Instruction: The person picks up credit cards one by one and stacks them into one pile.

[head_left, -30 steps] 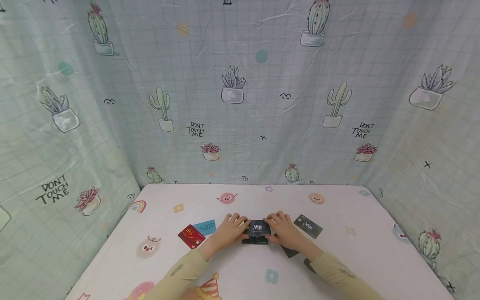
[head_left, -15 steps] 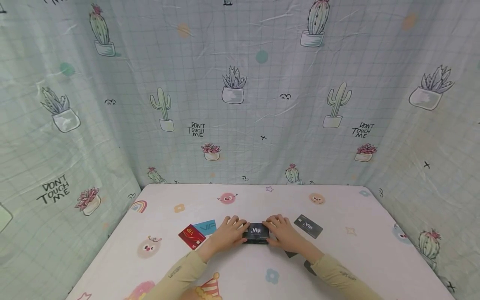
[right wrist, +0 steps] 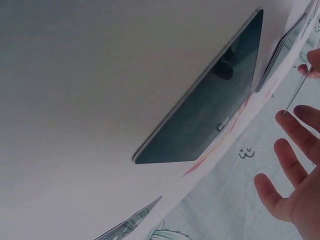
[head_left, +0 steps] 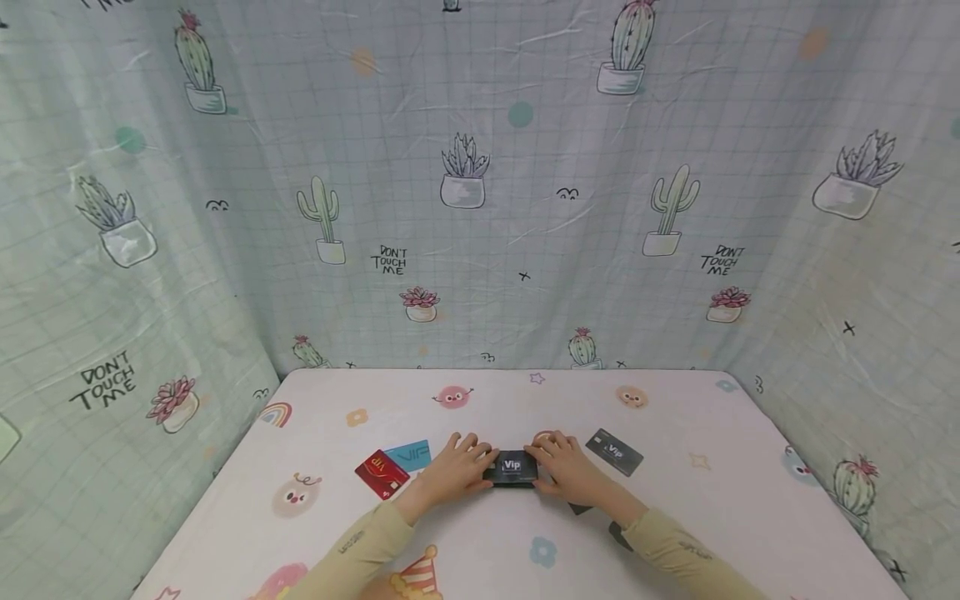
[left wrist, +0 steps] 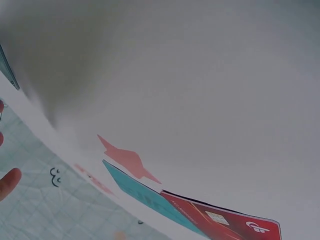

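A black card marked "Vip" (head_left: pixel 512 465) is held at its two ends between both hands. My left hand (head_left: pixel 452 471) pinches its left end, and my right hand (head_left: pixel 567 468) pinches the right end. In the right wrist view the card's thin edge (right wrist: pixel 299 90) shows above the table, apart from a small stack of dark cards (right wrist: pixel 281 50). From the head view, that stack lies almost wholly behind the held card. Only a few fingertips of the left hand (left wrist: pixel 7 182) enter the left wrist view.
On the left, a red card (head_left: pixel 382 473) overlaps a blue card (head_left: pixel 409 455). To the right lies a grey-black card (head_left: pixel 615 452). Two more dark cards, one (head_left: pixel 581 507) below the right wrist and one (head_left: pixel 619 534) by the sleeve, are partly covered. A patterned curtain (head_left: pixel 495 242) surrounds the white table (head_left: pixel 480 550).
Both hands have brought the held card slightly nearer to the person, so it covers more of the dark stack. The loose cards at both sides stay where they were.
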Tool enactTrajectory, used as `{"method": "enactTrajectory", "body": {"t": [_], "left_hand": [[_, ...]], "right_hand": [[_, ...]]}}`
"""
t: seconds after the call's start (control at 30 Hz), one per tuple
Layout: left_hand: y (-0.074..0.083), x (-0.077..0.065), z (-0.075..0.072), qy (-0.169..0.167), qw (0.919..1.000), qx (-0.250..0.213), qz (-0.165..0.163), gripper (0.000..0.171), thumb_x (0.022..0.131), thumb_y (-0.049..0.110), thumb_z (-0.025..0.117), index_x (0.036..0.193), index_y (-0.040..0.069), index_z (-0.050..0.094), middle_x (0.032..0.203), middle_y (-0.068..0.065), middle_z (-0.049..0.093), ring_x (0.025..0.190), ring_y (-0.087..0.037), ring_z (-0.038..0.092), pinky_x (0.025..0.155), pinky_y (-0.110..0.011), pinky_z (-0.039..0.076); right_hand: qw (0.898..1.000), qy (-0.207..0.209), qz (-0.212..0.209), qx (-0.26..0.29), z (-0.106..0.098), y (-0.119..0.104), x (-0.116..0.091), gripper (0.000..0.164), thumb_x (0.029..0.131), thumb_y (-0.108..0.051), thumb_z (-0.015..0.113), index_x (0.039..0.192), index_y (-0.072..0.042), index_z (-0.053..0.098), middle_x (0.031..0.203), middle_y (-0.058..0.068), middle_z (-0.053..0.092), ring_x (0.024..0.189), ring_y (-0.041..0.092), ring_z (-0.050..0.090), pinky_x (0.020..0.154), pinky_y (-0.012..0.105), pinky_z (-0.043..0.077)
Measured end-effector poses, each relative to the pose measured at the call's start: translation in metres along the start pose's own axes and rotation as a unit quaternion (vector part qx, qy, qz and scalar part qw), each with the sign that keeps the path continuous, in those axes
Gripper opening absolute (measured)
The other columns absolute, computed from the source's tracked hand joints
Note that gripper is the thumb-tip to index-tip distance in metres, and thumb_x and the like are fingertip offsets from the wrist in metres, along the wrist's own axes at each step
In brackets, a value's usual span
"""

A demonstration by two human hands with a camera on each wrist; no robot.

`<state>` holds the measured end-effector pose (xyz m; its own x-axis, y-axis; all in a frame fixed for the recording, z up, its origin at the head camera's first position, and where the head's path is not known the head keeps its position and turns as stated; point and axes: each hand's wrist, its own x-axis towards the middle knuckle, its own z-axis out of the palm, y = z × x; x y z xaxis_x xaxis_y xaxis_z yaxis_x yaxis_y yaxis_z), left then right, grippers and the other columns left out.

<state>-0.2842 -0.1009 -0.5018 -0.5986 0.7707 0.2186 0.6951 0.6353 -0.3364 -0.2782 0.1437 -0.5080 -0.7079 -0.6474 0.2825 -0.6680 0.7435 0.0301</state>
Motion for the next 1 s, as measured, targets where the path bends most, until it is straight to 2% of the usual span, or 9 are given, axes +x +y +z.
{"method": "enactTrajectory", "body": {"t": [0.33, 0.6, 0.73, 1.0], "left_hand": [[-0.001, 0.0, 0.003, -0.024, 0.9996, -0.013, -0.007, 0.051, 0.086, 0.05, 0.048, 0.126, 0.019, 0.05, 0.117, 0.003, 0.056, 0.107, -0.016, 0.046, 0.092, -0.04, 0.04], [-0.001, 0.0, 0.006, -0.023, 0.9996, -0.014, -0.001, 0.05, 0.085, 0.049, 0.05, 0.125, 0.019, 0.051, 0.115, 0.003, 0.058, 0.105, -0.017, 0.047, 0.091, -0.042, 0.041], [0.0, 0.0, 0.007, -0.028, 0.9996, -0.009, 0.0, 0.05, 0.085, 0.05, 0.049, 0.125, 0.02, 0.051, 0.115, 0.003, 0.058, 0.105, -0.016, 0.047, 0.091, -0.041, 0.041], [-0.001, -0.001, 0.011, -0.018, 0.9998, 0.001, 0.003, 0.048, 0.085, 0.05, 0.049, 0.124, 0.021, 0.053, 0.113, 0.004, 0.058, 0.103, -0.016, 0.047, 0.088, -0.04, 0.042]], "right_hand": [[1.0, -0.015, 0.006, 0.021, -0.001, -0.002, 0.001, 0.05, 0.079, -0.038, 0.061, 0.12, -0.01, 0.052, 0.115, 0.003, 0.053, 0.111, 0.028, 0.042, 0.089, 0.049, 0.037], [0.999, -0.041, 0.007, 0.012, 0.002, -0.002, 0.002, 0.052, 0.08, -0.04, 0.06, 0.122, -0.01, 0.051, 0.114, 0.003, 0.053, 0.111, 0.027, 0.041, 0.092, 0.049, 0.035], [0.999, -0.041, 0.002, 0.006, 0.002, -0.002, 0.002, 0.052, 0.08, -0.04, 0.06, 0.121, -0.011, 0.051, 0.115, 0.003, 0.053, 0.109, 0.026, 0.041, 0.092, 0.048, 0.034], [0.999, -0.041, -0.006, 0.009, 0.002, -0.003, 0.004, 0.051, 0.081, -0.039, 0.059, 0.122, -0.01, 0.05, 0.114, 0.003, 0.054, 0.107, 0.024, 0.041, 0.093, 0.049, 0.034]]}}
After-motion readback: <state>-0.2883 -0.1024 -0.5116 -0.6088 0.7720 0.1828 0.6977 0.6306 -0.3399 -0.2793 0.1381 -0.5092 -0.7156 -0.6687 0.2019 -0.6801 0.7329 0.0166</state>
